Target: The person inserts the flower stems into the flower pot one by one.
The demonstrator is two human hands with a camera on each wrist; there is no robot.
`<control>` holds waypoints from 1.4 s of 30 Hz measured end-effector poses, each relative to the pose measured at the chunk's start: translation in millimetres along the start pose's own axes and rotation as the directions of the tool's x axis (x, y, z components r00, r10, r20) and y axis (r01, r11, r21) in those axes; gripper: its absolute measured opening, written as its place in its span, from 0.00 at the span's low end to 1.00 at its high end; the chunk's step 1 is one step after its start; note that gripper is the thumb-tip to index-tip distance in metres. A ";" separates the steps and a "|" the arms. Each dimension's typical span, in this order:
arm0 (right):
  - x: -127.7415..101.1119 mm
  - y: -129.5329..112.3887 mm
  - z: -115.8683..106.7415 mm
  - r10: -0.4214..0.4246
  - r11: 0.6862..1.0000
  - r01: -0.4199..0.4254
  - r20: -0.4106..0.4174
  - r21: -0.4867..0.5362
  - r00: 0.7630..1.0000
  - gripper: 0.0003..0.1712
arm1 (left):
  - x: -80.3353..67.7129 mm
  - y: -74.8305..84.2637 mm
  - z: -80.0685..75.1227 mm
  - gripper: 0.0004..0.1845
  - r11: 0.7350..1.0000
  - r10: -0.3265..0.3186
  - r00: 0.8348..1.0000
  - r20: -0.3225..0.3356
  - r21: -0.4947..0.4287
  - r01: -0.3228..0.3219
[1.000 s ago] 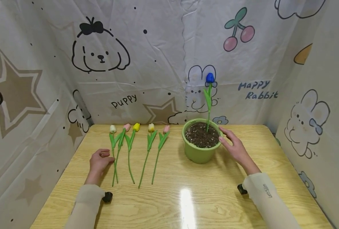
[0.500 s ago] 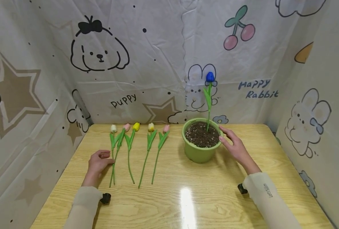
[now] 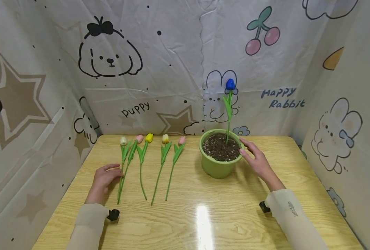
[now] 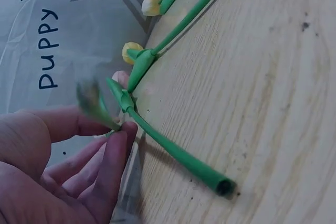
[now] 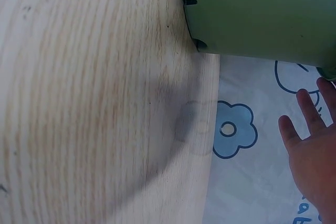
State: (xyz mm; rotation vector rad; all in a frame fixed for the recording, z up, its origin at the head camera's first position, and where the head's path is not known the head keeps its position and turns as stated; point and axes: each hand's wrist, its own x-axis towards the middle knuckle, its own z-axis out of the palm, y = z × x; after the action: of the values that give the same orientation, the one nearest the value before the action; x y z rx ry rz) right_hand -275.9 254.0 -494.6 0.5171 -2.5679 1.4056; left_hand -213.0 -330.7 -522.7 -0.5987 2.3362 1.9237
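My left hand [image 3: 104,178] pinches the green stem of the white artificial tulip [image 3: 123,141] between thumb and fingers at the left of the table. In the left wrist view that stem [image 4: 97,108] points toward the camera, its end blurred. Right alongside lies a pink tulip [image 3: 139,139], its stem close to the held one. My right hand [image 3: 258,161] rests on the right rim of a green flowerpot [image 3: 217,169], fingers extended. Dark soil [image 3: 219,149] fills the pot, and a blue tulip [image 3: 230,84] stands upright in it.
A yellow tulip [image 3: 149,138], a yellow-white tulip [image 3: 165,139] and another pink tulip [image 3: 182,140] lie in a row between the left hand and the pot. Printed cloth [image 3: 172,69] walls in the wooden table [image 3: 160,225] at the back and sides.
My left hand has shifted slightly left, drawing the white tulip's stem end left. The neighbouring pink tulip's stem has swung left too. My right hand stays on the pot.
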 end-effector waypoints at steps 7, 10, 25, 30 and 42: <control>-1.6 -1.1 0.3 0.005 1.000 -0.005 -0.001 -0.002 1.000 0.31 | -0.9 -2.4 -5.2 0.31 0.999 -0.034 0.994 0.109 0.039 0.030; -2.0 -3.3 0.1 0.005 1.000 -0.005 -0.008 0.006 1.000 0.30 | -1.0 -1.5 -6.6 0.31 0.999 -0.037 0.991 0.129 0.012 0.035; 2.1 -0.1 -0.4 -0.027 1.000 0.027 -0.010 0.003 1.000 0.30 | -3.7 5.8 -5.3 0.32 0.998 0.029 0.993 0.118 -0.050 -0.023; 2.2 0.7 -0.8 -0.028 1.000 0.028 -0.007 0.004 1.000 0.30 | -5.7 12.0 0.2 0.32 0.995 0.088 0.991 0.098 -0.061 -0.083; 1.4 2.1 0.2 -0.017 1.000 0.017 -0.007 -0.002 1.000 0.30 | -9.3 22.5 17.6 0.31 0.975 0.214 0.975 0.060 -0.081 -0.209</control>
State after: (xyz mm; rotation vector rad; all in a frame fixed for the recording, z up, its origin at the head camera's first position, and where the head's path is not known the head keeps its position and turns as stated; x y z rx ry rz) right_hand -278.0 254.5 -495.9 0.5319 -2.5525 1.3969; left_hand -215.3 -308.2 -502.9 -0.2925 2.3810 2.0888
